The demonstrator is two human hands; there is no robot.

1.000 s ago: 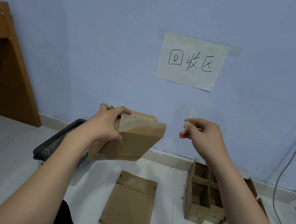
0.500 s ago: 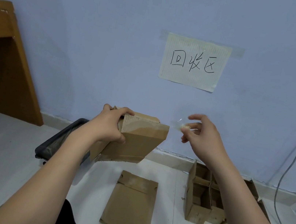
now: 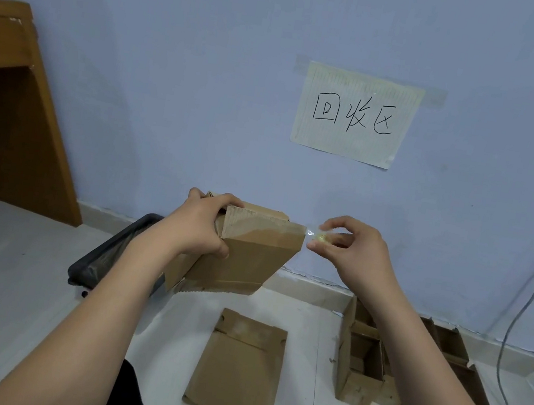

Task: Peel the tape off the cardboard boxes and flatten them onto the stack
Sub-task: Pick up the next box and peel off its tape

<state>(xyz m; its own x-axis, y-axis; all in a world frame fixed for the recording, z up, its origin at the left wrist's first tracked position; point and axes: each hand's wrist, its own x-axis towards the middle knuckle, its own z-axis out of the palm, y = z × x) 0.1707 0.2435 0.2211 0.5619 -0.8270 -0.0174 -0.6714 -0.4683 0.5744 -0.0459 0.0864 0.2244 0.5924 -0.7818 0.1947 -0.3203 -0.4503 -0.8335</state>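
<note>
Cardboard box [image 3: 244,254] in left hand [image 3: 201,227]

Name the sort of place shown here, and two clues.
Probably a recycling corner of a plain room: a handwritten paper sign on the wall, a flattened box on the floor, and open boxes beside it.

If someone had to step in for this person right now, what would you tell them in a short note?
Left hand: grips the cardboard box, held up in the air.
Right hand: pinches a strip of clear tape at the box's upper right corner, apparently partly peeled.
Done: one flattened box lies on the floor.
Left: finish peeling, flatten this box onto that one, then do the open boxes at right. A dark bin sits at left, perhaps for tape.
</note>
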